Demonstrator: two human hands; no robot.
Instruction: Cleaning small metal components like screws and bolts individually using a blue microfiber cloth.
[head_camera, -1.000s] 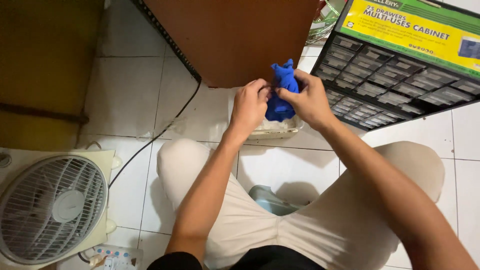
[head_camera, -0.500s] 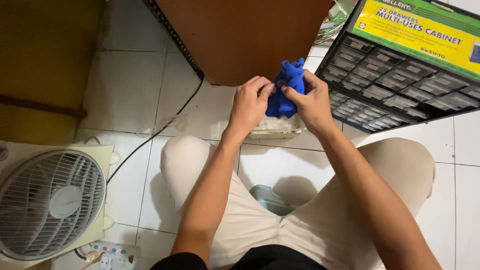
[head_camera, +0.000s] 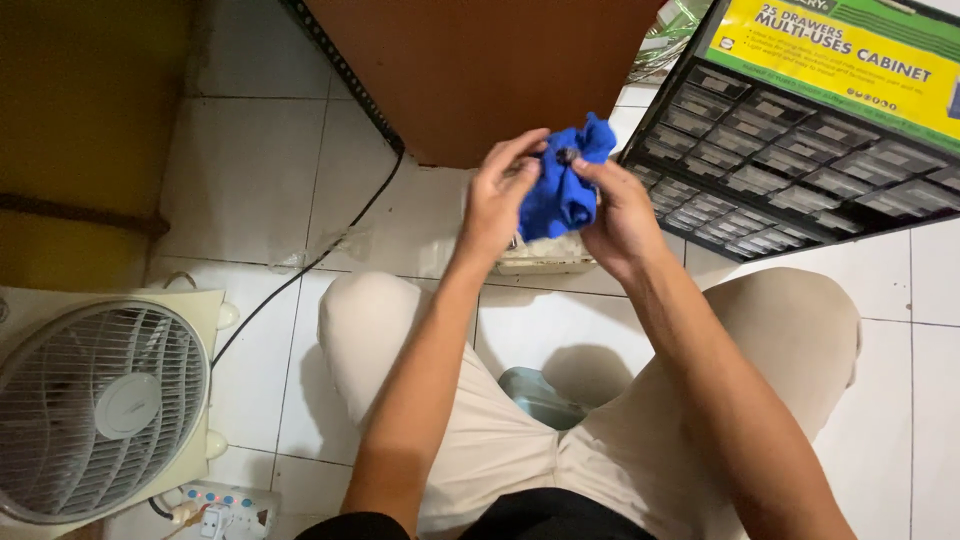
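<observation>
Nearest the camera, at the bottom of the frame, two knees in beige trousers (head_camera: 480, 440) are spread over the white tiled floor (head_camera: 270, 190), with a pale blue-green object (head_camera: 540, 395) partly hidden between them. At the lower left a box fan (head_camera: 95, 410) is laid face up, a power strip (head_camera: 225, 505) just beside it.

Higher, at centre frame, a blue cloth (head_camera: 560, 195) is held in the air between both hands. It is bunched around a small dark part (head_camera: 566, 155), pinched at the top by the right hand (head_camera: 620, 215); the left hand (head_camera: 497, 200) is closed loosely on the cloth's left side, fingers curled. The cloth appears soft, light and limp, and is best gripped through its bunched folds. The part inside is judged small and easily dropped.

Just beneath the hands a shallow pale tray (head_camera: 545, 260) is seen. Farther off, a brown cabinet (head_camera: 480, 70) fills the top centre, and a boxed drawer cabinet (head_camera: 800, 150) lies at the upper right.
</observation>
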